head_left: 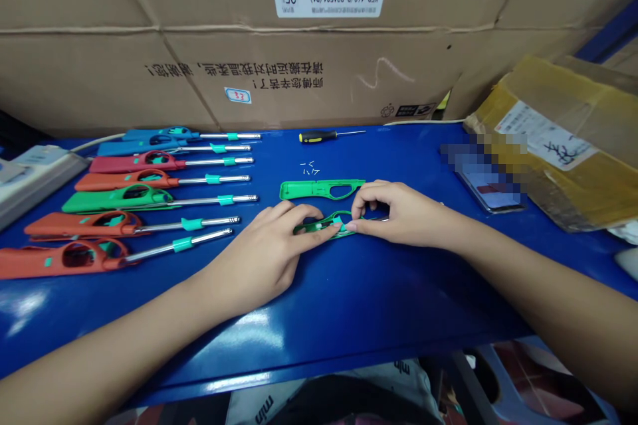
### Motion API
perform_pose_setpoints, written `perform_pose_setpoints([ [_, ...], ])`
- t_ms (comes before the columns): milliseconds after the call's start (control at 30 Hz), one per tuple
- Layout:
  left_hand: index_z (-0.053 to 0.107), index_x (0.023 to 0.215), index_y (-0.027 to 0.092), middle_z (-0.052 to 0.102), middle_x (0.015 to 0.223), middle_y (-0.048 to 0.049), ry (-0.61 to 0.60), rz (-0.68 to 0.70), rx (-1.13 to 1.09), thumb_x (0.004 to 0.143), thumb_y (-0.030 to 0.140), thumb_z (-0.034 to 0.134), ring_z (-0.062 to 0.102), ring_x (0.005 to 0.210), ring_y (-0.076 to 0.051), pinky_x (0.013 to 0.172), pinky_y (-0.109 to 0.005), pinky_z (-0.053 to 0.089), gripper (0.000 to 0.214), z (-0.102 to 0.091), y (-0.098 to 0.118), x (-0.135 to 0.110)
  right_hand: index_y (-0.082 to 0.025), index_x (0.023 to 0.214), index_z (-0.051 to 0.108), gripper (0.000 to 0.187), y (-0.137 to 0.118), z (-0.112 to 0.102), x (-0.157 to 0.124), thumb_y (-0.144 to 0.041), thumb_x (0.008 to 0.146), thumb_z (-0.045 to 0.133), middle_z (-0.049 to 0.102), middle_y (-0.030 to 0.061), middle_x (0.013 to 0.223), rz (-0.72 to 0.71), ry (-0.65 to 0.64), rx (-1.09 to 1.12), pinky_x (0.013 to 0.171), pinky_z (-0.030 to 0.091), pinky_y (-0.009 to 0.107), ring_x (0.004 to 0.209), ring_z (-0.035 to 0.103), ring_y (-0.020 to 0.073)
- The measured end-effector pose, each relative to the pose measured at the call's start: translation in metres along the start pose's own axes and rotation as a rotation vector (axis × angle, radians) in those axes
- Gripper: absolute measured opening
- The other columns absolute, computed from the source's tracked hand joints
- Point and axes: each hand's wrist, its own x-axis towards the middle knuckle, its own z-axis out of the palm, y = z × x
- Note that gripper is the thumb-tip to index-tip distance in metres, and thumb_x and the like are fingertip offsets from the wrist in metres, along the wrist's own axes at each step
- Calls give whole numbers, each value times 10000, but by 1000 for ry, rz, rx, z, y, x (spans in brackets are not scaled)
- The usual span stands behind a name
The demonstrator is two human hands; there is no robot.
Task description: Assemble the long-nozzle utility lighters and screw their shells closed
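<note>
A green lighter shell half (pixel 319 224) lies on the blue table (pixel 349 292), and both hands work on it. My left hand (pixel 269 249) rests on the table with its fingers pressed onto the shell's left end. My right hand (pixel 399 212) pinches the shell's right end with fingers curled. A second green shell half (pixel 321 188) lies just behind, untouched. A few tiny white parts (pixel 310 169) sit behind that.
Several finished long-nosed lighters (pixel 149 199), red, orange, green and blue, lie in a row at the left. A yellow-handled screwdriver (pixel 323 136) lies at the back. A phone (pixel 491 189) and a taped parcel (pixel 558 139) are at the right, cardboard boxes (pixel 249 40) behind, a white power strip (pixel 30 176) far left.
</note>
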Motion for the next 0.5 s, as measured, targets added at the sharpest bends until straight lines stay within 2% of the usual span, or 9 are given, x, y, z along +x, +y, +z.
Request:
perform_pose_setpoints([
  [167,544,1451,310,557,1340,-104,-2,3,24,917,32,392,522,1153,-281,979,-490,497,621,0,1,-1,-205,765,652,179,1,3,1,-345,844,729,686,14,826,-6,16,-12,798,430,327,815,591,170],
  [333,535,1455,323,571,1327,-94,10,1,33,905,29,404,526,1146,-274,983,-477,500,637,1,0,0,-205,754,665,180,2,6,2,-351,839,727,667,1,774,-12,63,23,722,422,299,762,567,155],
  [500,519,1467,315,564,1343,-97,-7,13,77,895,26,411,526,1139,-278,965,-470,504,650,-1,0,0,-210,790,675,190,3,2,1,-384,835,737,691,14,846,-19,10,55,746,446,303,811,597,164],
])
